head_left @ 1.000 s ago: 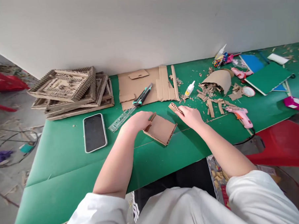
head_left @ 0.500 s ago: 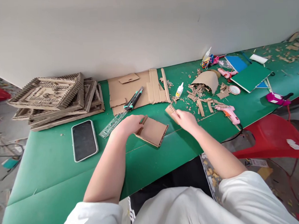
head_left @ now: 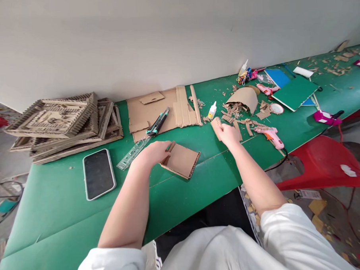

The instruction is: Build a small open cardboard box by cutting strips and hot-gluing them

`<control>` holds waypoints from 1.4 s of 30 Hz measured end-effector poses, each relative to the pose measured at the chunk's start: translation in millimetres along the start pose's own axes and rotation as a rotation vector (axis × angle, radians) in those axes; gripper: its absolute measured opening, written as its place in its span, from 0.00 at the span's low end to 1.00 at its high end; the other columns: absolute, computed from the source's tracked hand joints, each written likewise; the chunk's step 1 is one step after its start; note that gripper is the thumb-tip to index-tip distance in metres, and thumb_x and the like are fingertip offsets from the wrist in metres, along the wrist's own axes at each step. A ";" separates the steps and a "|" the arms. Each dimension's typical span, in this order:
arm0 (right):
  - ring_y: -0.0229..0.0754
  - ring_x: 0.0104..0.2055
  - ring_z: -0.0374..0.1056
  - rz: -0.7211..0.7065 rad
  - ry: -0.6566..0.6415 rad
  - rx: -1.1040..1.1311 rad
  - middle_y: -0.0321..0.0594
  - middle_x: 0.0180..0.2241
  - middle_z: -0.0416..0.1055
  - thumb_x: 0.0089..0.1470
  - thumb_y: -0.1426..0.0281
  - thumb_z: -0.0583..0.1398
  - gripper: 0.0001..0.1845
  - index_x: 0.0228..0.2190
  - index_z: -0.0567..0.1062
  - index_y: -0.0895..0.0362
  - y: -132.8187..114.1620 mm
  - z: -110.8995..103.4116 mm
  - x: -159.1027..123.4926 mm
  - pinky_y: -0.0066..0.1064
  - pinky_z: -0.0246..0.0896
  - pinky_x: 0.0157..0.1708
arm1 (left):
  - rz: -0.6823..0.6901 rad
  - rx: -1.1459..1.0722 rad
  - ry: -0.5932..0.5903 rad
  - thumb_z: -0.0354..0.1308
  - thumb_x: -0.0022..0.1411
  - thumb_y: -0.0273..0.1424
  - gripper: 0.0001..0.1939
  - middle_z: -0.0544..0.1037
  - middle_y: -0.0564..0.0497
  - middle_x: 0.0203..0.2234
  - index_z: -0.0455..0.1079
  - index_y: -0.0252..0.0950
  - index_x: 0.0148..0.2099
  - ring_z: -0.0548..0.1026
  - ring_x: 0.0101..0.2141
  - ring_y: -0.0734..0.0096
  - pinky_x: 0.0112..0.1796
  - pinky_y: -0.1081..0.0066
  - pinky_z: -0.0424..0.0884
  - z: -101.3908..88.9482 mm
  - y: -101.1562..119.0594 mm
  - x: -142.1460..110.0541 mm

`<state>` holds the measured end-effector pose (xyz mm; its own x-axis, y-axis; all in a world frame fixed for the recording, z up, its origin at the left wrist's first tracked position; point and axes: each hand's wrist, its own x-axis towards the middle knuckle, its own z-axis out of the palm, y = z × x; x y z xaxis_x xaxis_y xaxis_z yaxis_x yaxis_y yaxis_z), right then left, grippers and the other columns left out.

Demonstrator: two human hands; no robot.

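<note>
My left hand grips the left edge of a square corrugated cardboard piece that lies on the green table. Its fingers are closed on the edge and on a thin strip standing there. My right hand is further right, near a heap of scraps, with fingers pinched on a small corrugated cardboard strip. The two hands are about a hand's width apart.
A phone lies face up left of my left hand, with a clear ruler, a teal utility knife and flat cardboard sheets behind. Stacked cardboard frames sit far left. A glue bottle, pink glue gun, scraps and a red chair are right.
My right hand has carried the small strip right and away from the square piece, toward the scrap heap. The left hand has kept its hold. The view has shifted a little.
</note>
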<state>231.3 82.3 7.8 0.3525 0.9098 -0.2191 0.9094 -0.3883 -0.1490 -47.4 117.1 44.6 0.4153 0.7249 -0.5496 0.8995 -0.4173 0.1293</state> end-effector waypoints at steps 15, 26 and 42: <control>0.50 0.35 0.72 0.025 0.127 -0.073 0.55 0.36 0.75 0.62 0.55 0.37 0.33 0.37 0.74 0.59 23.3 -5.0 18.0 0.32 0.53 0.27 | 0.000 -0.009 -0.002 0.49 0.64 0.30 0.25 0.75 0.45 0.51 0.58 0.39 0.63 0.75 0.46 0.58 0.41 0.68 0.70 -1.9 2.9 -3.2; 0.37 0.25 0.65 -0.399 -0.038 -0.153 0.38 0.26 0.73 0.59 0.52 0.49 0.22 0.28 0.70 0.54 71.7 2.2 -42.9 0.27 0.44 0.22 | -0.004 -0.009 0.003 0.48 0.65 0.30 0.24 0.74 0.47 0.52 0.57 0.41 0.63 0.75 0.47 0.59 0.43 0.68 0.69 1.1 0.6 -2.0; 0.47 0.29 0.66 -0.102 0.308 -0.200 0.50 0.29 0.74 0.60 0.57 0.50 0.21 0.38 0.73 0.60 48.3 7.4 30.5 0.31 0.48 0.26 | 0.027 -0.005 0.089 0.50 0.63 0.29 0.21 0.76 0.43 0.48 0.63 0.36 0.58 0.75 0.47 0.57 0.42 0.67 0.69 4.2 -3.2 2.4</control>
<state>284.4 90.2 -13.2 0.2803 0.9556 0.0914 0.9576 -0.2850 0.0424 -49.8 117.9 39.3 0.4492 0.7595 -0.4705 0.8886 -0.4346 0.1468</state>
